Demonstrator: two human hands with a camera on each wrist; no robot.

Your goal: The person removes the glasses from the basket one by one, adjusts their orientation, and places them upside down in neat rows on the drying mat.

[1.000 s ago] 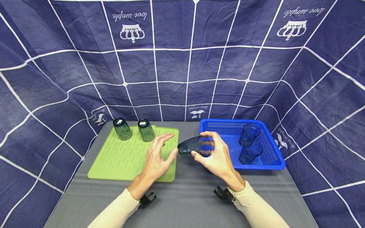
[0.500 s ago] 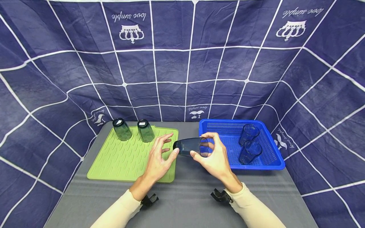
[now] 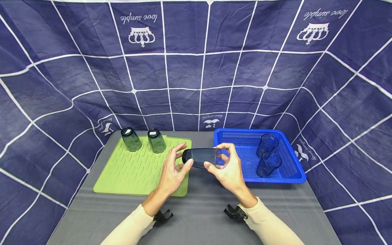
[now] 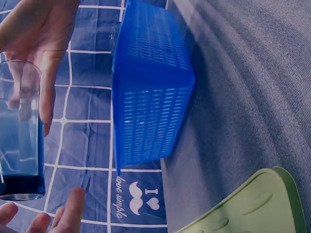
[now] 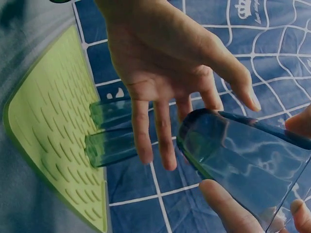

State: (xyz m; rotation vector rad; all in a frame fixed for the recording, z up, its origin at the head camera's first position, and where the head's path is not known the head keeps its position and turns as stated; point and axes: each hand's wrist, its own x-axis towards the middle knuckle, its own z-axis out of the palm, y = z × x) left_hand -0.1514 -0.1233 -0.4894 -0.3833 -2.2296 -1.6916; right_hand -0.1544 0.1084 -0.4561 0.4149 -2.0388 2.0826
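A blue-tinted drinking glass (image 3: 200, 157) lies sideways in the air between the two hands, its dark base pointing left. My right hand (image 3: 229, 170) grips it near the rim with thumb and fingers. Around the base end, my left hand (image 3: 171, 170) is spread, thumb in front and fingers behind. In the right wrist view the left hand (image 5: 165, 68) has long, straight fingers beside the base of the glass (image 5: 248, 150). The left wrist view shows a gap between the left fingertips (image 4: 73, 208) and the glass (image 4: 19, 136).
Two upside-down glasses, one at the far left (image 3: 131, 140) and its neighbour (image 3: 157, 142), stand on a green ridged drying mat (image 3: 131, 173). At right, a blue plastic basket (image 3: 301, 173) holds two upright glasses (image 3: 268, 165). A patterned cloth (image 3: 183, 68) encloses the grey table (image 3: 202, 214).
The right hand has brought the glass slightly left and turned it more level. Its base now sits between the left thumb and fingers. The other glasses have stayed put.
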